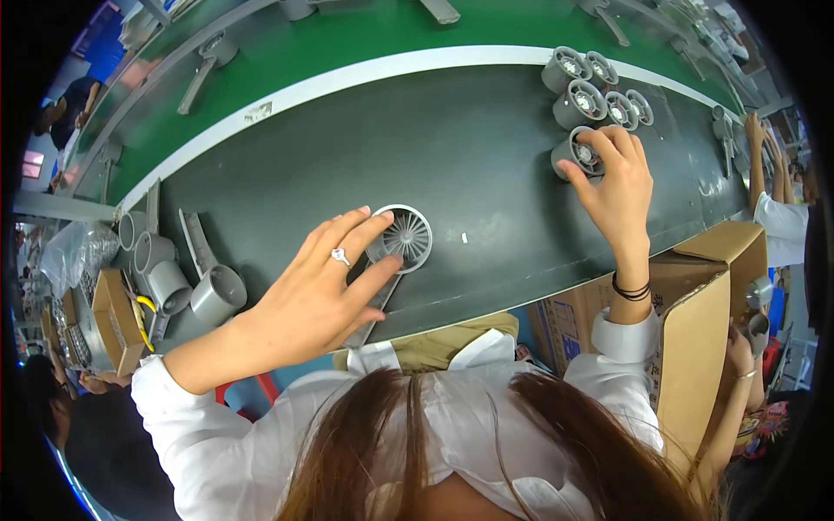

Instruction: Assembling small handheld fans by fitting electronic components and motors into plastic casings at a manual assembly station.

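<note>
Left grip (326, 291) on fan housing (401, 237); right grip (618, 178) on cylinder (577, 154) mid-belt (347, 165).

Six small grey fan motors (599, 95) cluster on the dark belt (347, 165); one handled fan housing (401, 239) lies mid-belt; four grey housings (174, 278) wait at left; two cardboard boxes (695, 330).

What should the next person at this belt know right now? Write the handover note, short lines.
Left hand: fingers spread over a grey handled housing with a round grille on the dark belt; touching it, not clearly gripping.
Right hand: fingertips on one grey motor cylinder, nearest of a cluster of motor cylinders at the belt's far right.
More grey housings lie at the left edge.
Done: nothing visibly joined.
Left: the cylinder and the grille housing are apart.
</note>
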`<state>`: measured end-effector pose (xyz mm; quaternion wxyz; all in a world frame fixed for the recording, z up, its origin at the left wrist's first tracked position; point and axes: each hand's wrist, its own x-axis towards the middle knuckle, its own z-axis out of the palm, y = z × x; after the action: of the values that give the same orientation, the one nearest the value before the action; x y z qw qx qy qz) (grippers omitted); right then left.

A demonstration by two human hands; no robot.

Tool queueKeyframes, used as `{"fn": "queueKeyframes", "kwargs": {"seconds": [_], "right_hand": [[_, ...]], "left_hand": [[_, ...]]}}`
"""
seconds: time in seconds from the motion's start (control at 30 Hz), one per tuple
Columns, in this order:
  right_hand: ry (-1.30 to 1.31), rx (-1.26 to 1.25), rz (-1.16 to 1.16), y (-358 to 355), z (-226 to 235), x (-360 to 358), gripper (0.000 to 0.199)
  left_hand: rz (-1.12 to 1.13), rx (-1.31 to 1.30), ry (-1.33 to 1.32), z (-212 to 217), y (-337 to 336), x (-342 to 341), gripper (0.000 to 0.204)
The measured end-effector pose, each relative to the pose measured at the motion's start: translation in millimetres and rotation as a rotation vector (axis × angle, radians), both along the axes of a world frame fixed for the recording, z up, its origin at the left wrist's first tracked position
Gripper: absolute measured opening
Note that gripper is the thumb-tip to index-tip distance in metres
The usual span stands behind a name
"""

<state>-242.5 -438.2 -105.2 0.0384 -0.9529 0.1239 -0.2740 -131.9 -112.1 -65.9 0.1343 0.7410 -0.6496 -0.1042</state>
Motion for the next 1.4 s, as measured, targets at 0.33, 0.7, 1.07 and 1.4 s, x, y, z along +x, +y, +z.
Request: {"fn": "queueKeyframes", "kwargs": {"seconds": [0.33, 0.7, 1.07, 1.4], "right_hand": [[0.034, 0.280, 0.661, 66.2, 4.4, -2.0, 0.024], [0.120, 0.401, 0.566, 56.7, -2.2, -6.6, 0.015], [0.192, 0.817, 0.640, 61.9, -13.1, -12.5, 0.021], [0.254, 1.027, 0.432, 70.9, -27.0, -22.0, 0.058]], "left_hand": [[0.063, -0.202, 0.157, -35.0, 0.3, -14.8, 0.028], [-0.083, -0.444, -0.150, -59.6, -21.2, -8.1, 0.016], [0.032, -0.600, -0.124, -69.0, -19.5, -8.4, 0.024], [0.169, -0.441, 0.121, -64.8, -14.4, -5.8, 0.041]]}}
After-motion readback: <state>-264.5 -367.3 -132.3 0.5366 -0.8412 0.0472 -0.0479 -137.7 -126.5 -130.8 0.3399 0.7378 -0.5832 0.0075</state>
